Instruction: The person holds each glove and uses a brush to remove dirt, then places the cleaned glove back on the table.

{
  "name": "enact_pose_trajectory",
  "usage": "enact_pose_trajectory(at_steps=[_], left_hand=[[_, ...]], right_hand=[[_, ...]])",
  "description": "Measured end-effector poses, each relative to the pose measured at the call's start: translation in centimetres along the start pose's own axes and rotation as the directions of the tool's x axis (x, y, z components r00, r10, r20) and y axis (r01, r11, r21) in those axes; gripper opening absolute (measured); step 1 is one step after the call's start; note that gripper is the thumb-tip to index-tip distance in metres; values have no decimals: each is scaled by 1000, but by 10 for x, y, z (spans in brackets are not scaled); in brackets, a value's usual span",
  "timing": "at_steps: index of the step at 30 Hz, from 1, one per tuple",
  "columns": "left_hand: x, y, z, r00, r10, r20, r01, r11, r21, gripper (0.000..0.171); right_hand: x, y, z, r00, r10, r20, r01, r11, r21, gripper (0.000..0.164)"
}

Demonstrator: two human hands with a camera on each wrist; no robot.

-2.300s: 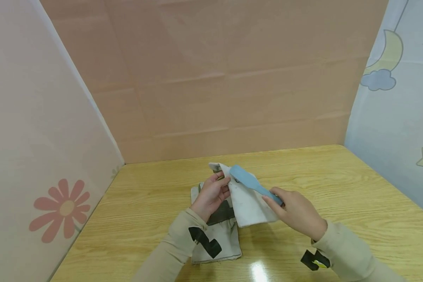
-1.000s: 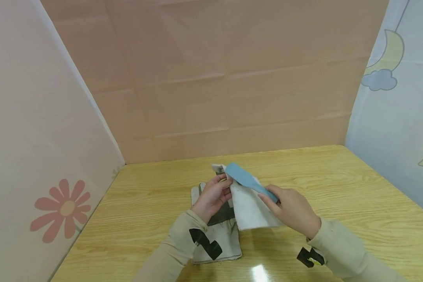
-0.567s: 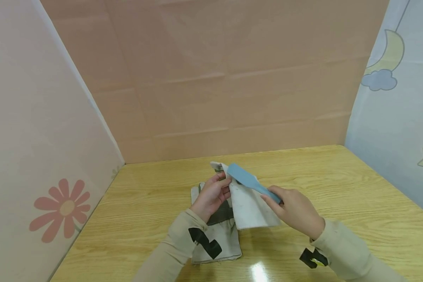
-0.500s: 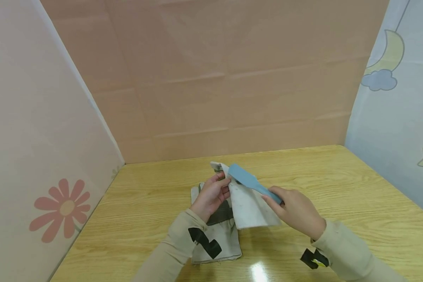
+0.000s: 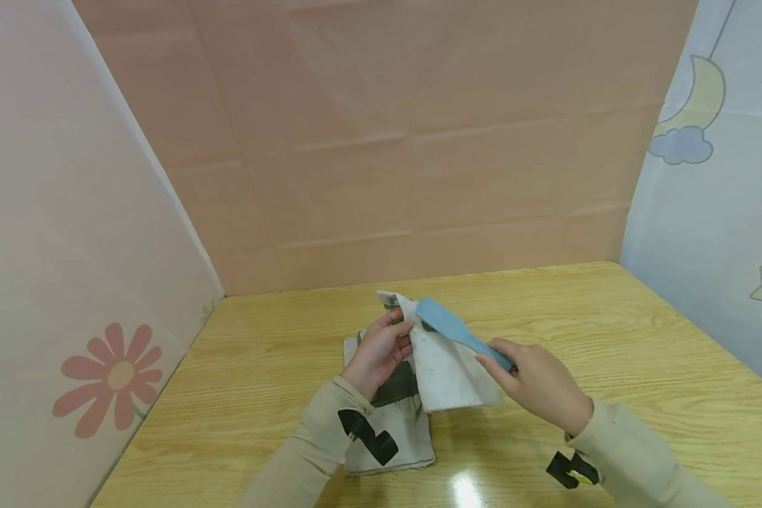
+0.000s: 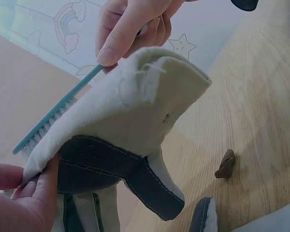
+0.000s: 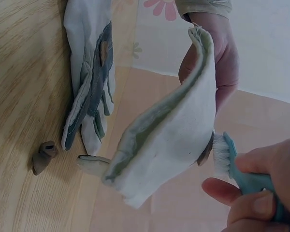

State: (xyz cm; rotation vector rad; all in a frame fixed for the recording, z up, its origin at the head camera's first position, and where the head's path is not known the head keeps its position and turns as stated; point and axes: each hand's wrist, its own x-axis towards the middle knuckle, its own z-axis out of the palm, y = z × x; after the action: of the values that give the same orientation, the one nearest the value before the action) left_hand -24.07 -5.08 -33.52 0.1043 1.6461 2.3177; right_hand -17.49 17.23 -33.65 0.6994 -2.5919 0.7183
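Observation:
My left hand [image 5: 381, 353] pinches a work glove [image 5: 447, 370], off-white cloth with a dark grey palm, and holds it raised with its cuff toward the near right. In my right hand [image 5: 536, 384] is a light blue brush [image 5: 451, 328], gripped by its handle. Its white bristles [image 7: 221, 155] lie against the glove's back, seen from the side in the left wrist view. A dark brown lump or patch [image 7: 206, 150] shows on the glove beside the bristles. A second, similar glove [image 5: 390, 437] lies on the table under my left hand and is partly hidden.
A small brown lump [image 6: 225, 164] sits on the wooden table [image 5: 260, 367], seen only in the wrist views. A tan sheet [image 5: 355, 141] hangs behind the table. Pale printed panels stand at the left [image 5: 101, 233] and right [image 5: 711, 226].
The brush has slid a short way up and left over the glove, then back down and right with my right hand. My left hand and the raised glove have hardly moved.

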Motion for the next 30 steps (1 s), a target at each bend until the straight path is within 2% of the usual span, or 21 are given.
enact_pose_trajectory(at_steps=[7,14,19,22,30], left_hand=[[0,-1,-1,1000,-2,13,2,1000,1,35],[0,-1,2,999,-6,33,6,1000,-7,26],[0,-2,2,999,-3,53,3,1000,13,31],[0,-2,3,999,-2,46,2,1000,5,33],[-1,0,2,1000,4,25,-3,1000,-27,12]], right_hand=[[0,0,-1,1000,22,12,-22,1000,22,16],[7,-5,-2,997,40,-62,-33,994,99,16],[11,-9,3,998,67,4,-67,995,73,17],[12,-9,5,998,70,10,-70,996,54,16],[9,-7,4,999,43,8,-43,999,19,15]])
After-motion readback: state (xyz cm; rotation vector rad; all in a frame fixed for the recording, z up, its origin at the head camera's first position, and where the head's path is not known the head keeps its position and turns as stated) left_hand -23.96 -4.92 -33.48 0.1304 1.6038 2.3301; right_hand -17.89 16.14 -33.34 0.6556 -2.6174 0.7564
